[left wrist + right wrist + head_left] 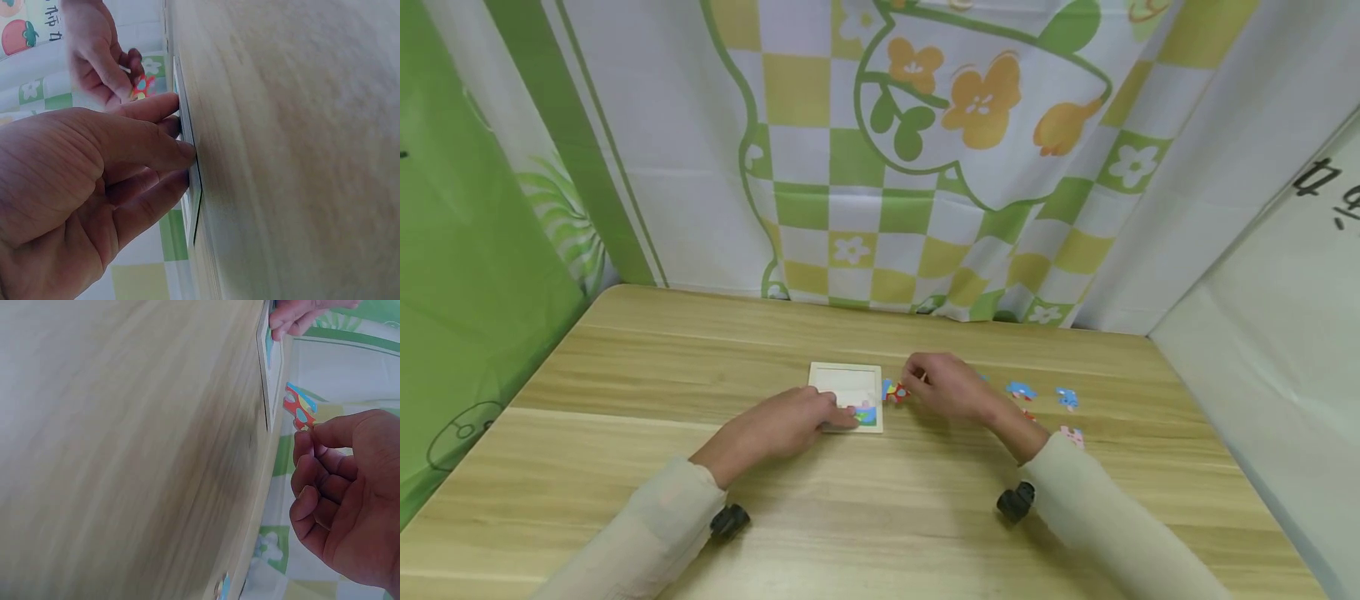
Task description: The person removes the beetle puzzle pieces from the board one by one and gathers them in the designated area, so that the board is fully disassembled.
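A square jigsaw tray (845, 367) with a pale wooden rim lies flat, its lower part showing colourful fitted pieces (865, 416). My left hand (797, 421) rests on it, index finger reaching across the lower pieces. In the left wrist view, the thumb (185, 152) touches the near edge of the tray, and the other fingertips lie over it. My right hand (951, 387) pinches a red, blue and yellow puzzle piece (303, 412) between thumb and index finger. This piece is raised just right of the tray, with the remaining fingers curled below it.
Several loose puzzle pieces lie on the wooden table (880, 517) to the right, among them a blue one (1021, 390), another blue one (1067, 398) and a pink one (1072, 436). Behind the table hangs a patterned curtain (865, 200).
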A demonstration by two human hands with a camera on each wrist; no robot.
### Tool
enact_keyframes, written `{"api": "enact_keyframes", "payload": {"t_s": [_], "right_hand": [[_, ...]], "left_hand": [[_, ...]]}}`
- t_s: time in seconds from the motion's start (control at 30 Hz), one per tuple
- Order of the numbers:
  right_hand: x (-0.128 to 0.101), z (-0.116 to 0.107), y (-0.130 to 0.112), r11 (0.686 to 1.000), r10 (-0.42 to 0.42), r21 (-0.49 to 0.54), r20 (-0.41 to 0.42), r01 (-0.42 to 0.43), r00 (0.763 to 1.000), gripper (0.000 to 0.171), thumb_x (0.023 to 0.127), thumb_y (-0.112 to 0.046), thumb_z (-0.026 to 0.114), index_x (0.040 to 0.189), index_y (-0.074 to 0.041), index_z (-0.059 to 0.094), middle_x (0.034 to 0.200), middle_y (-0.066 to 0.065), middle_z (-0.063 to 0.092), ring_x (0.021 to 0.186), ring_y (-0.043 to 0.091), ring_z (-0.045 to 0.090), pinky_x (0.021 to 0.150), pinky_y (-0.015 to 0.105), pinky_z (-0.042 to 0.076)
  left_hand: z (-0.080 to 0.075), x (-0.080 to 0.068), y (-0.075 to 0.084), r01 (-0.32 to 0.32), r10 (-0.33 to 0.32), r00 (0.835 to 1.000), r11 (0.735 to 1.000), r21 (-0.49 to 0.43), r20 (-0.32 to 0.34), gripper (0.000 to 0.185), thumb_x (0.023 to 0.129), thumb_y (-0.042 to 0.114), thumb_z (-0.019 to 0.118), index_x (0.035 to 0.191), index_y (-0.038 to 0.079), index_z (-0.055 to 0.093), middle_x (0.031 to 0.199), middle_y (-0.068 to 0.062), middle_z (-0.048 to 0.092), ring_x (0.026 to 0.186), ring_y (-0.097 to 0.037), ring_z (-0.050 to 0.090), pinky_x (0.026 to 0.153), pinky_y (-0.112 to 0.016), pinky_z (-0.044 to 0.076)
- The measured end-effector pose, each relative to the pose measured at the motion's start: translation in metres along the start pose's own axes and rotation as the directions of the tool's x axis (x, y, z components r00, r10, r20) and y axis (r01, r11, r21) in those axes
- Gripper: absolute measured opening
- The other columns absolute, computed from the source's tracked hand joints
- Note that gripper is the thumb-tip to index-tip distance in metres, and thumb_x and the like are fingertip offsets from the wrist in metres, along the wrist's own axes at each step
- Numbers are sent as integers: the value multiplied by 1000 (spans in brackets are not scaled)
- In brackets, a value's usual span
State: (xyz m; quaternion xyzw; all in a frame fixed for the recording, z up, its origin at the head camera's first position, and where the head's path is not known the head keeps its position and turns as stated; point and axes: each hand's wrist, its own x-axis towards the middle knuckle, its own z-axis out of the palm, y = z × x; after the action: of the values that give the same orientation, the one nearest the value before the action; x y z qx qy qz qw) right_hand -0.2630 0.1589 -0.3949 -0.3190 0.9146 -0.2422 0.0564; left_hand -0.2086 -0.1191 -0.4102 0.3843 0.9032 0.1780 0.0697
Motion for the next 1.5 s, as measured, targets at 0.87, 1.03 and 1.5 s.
{"api": "enact_keyframes", "payload": {"t_s": [0.87,1.03,1.5], "right_hand": [[-67,-42,44,988,126,87,34,-128,991,18,108,-15,56,102,-7,71,93,2,72,75,12,60,70,32,51],[-74,-41,50,984,148,94,50,-152,988,19,108,-15,54,100,-7,69,91,2,70,68,12,53,63,30,47],[-79,-39,67,975,189,98,92,-198,978,19,109,-18,56,108,-6,70,90,2,67,68,14,52,64,31,47]], "left_hand": [[1,-2,-1,1,-1,1000,1000,0,-20,29,101,7,65,125,18,78,94,-5,71,78,-23,66,73,-28,52],[1,-1,0,-4,4,1000,1000,-2,-15,31,101,4,66,126,17,78,95,-7,72,79,-23,67,73,-27,51],[1,-1,-1,16,-16,1000,1000,-25,4,28,104,10,62,126,18,77,95,-6,71,76,-17,63,73,-27,51]]}}
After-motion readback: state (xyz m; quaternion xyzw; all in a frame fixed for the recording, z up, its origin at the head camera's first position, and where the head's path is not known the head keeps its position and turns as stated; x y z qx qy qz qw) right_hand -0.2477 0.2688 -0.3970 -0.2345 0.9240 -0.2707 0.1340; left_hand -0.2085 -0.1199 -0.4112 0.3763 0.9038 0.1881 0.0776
